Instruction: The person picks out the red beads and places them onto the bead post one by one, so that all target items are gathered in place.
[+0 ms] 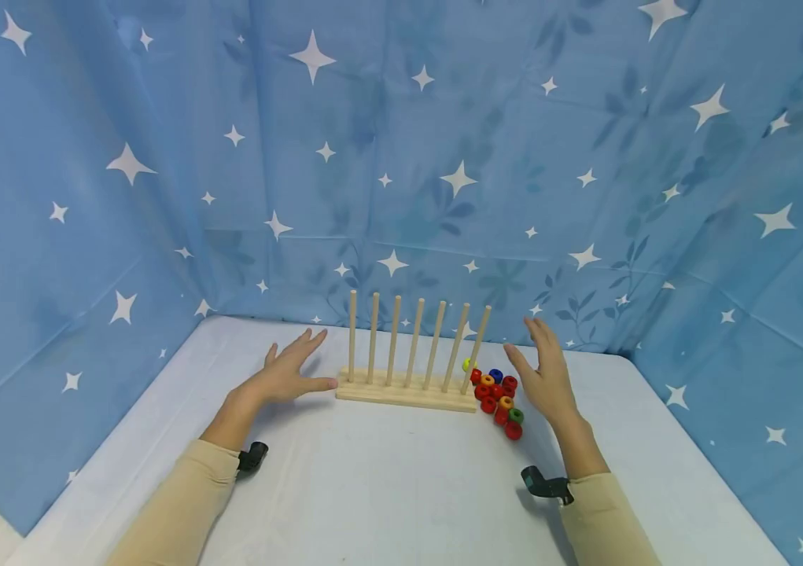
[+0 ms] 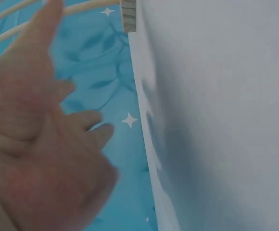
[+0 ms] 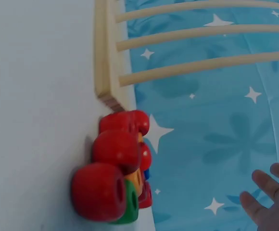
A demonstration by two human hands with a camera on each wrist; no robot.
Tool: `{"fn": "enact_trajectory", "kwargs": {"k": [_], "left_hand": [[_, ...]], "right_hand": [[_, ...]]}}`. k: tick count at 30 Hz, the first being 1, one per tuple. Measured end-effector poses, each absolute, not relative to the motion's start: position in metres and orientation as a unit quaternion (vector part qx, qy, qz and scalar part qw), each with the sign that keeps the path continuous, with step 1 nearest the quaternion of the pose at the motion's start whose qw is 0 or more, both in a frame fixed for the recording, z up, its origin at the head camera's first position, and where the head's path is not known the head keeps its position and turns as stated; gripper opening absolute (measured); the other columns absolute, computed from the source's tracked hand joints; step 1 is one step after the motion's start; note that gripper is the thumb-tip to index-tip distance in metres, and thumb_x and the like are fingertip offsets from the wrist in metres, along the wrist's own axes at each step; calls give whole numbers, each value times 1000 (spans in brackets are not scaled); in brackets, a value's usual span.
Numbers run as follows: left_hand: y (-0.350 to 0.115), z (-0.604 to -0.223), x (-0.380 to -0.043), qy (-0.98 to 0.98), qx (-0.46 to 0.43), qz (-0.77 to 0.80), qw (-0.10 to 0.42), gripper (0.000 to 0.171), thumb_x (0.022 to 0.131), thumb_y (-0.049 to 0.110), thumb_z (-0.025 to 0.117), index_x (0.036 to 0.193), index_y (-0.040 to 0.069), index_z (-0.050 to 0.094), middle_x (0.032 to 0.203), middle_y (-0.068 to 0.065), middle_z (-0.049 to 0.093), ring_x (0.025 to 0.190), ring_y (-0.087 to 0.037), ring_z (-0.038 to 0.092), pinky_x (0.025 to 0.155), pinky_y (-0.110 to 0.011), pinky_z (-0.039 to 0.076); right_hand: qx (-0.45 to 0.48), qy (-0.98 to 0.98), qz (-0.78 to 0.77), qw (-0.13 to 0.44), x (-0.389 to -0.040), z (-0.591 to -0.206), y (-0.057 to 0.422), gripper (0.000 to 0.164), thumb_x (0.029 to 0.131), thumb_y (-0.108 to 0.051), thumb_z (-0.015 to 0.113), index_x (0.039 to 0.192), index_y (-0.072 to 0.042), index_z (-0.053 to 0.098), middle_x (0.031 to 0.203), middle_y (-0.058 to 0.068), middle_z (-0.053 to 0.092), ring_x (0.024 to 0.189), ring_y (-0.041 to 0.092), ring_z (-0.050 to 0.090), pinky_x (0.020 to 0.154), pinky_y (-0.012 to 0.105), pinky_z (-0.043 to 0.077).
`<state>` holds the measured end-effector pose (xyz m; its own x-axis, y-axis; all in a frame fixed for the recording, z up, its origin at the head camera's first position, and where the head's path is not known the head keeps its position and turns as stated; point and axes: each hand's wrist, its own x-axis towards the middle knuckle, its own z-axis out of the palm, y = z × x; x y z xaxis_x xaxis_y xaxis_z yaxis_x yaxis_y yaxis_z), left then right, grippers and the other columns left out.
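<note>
A wooden peg rack (image 1: 407, 397) with several upright dowels stands at the middle of the table, its dowels bare. At its right end lies a cluster of beads (image 1: 496, 391), mostly red, with orange, green, blue and yellow ones among them. My left hand (image 1: 281, 381) hovers beside the rack's left end, fingers spread, thumb tip close to the base. To the right of the beads, my right hand (image 1: 548, 385) is raised with its fingers extended, holding nothing. The right wrist view shows a red bead (image 3: 98, 192) in front, beside a green one (image 3: 130, 204).
A white table (image 1: 373, 487) extends under both arms. Blue curtains (image 1: 401, 196) with white stars rise behind the table and along both sides. A black wrist camera (image 1: 252, 457) sits on the left wrist, another black camera (image 1: 546, 485) on the right.
</note>
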<state>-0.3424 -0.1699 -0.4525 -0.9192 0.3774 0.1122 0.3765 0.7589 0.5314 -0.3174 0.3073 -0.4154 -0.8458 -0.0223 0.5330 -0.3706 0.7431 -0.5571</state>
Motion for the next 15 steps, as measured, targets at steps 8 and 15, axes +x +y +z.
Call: {"fn": "enact_trajectory", "kwargs": {"k": [8,15], "left_hand": [[-164,-462,-349,906,241,343,54,71,95,48,74,153,12,54,168,-27,26,155,-50,24,123,-71,18],[-162,-466,-349,908,238,342,46,49,96,38,75,138,13,70,161,-30,40,150,-53,35,120,-67,31]], "right_hand": [[92,-857,433,262,-324,-403,308,63,106,-39,61,162,-20,40,163,11,41,136,34,52,110,52,48],[60,-825,497,261,-332,-401,305,56,103,-42,64,154,-22,52,147,11,60,124,22,57,98,23,45]]}}
